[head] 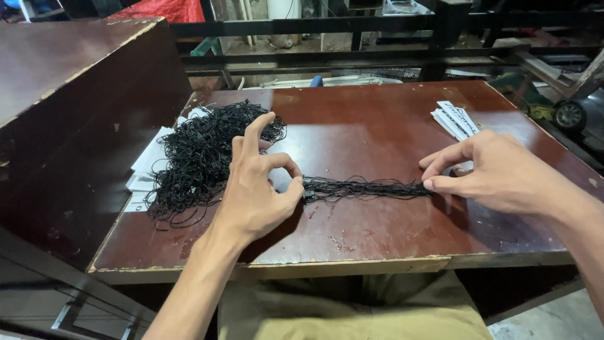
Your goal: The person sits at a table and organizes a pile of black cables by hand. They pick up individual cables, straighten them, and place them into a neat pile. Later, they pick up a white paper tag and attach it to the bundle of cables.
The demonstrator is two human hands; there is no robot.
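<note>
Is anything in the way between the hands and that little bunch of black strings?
No. Both hands are already on it. The left hand pinches one end of the bundle and the right hand pinches the other, with it stretched flat on the table. The big string pile lies off to the left.

**Colours on the worktable**

The table (377, 132) is dark reddish-brown, glossy, with a pale worn edge and small red flecks. The string pile (201, 151) and the bundle (365, 187) are black. The tags (456, 119) are white with black print; the cards (148, 167) under the pile are plain white. The trousers (352, 311) are olive-khaki. A red cloth (167, 9) lies behind.
</note>
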